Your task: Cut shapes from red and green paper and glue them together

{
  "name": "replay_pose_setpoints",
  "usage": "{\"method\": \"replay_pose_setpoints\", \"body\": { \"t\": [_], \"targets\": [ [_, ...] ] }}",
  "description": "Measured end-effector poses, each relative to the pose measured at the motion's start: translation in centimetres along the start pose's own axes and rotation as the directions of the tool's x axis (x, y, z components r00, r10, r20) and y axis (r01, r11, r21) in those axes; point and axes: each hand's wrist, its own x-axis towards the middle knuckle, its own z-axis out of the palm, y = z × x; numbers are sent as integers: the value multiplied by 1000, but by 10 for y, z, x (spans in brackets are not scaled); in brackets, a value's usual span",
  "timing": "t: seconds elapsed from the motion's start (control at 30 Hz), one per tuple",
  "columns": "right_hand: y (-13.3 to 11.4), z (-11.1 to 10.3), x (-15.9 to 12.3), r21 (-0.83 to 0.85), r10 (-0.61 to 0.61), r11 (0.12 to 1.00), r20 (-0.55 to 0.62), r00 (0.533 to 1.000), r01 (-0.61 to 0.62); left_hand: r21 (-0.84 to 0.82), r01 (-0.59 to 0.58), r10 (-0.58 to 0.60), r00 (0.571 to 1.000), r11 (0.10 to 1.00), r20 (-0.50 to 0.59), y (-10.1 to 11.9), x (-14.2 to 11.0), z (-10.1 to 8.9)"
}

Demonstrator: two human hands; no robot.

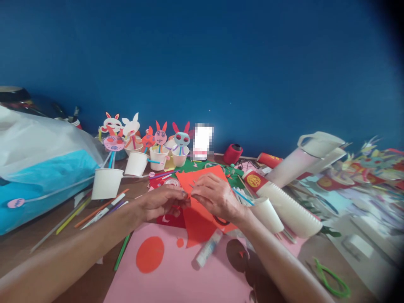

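My left hand (166,200) and my right hand (217,195) meet over an orange sheet of paper (202,227), fingertips pinched close together. What lies between the fingertips is too small and too hidden to name. A dark loop, perhaps a scissors handle (221,220), shows beneath my right palm. Below the hands lies a pink sheet (176,286), bearing an orange paper oval (150,254) and a small orange dot (180,243). A glue stick (207,250) rests across the pink sheet's upper part, near a dark round cut-out hole.
White paper cups (106,184) with paper animal faces (160,136) on sticks stand at back left. A stack of cups (293,208) lies at right near a tilted pitcher (303,158). A blue-and-white bag (41,168) fills the left; a green pipe cleaner (333,280) lies front right.
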Motion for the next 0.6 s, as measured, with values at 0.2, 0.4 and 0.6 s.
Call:
{"method": "replay_pose_setpoints", "body": {
  "t": [0.2, 0.4, 0.6],
  "targets": [
    [-3, 0, 3, 230, 280, 942, -132, 951, -246, 637, -230, 350, 935, 735, -66, 27, -10, -21],
    [4, 6, 5, 453, 564, 737, -4, 826, -501, 922, -128, 430, 902, 366, -45, 47, -26, -51],
    [9, 11, 3, 510, 608, 646, 106, 787, -568, 971, -82, 467, 883, 225, -34, 40, -24, -70]
  ]
}}
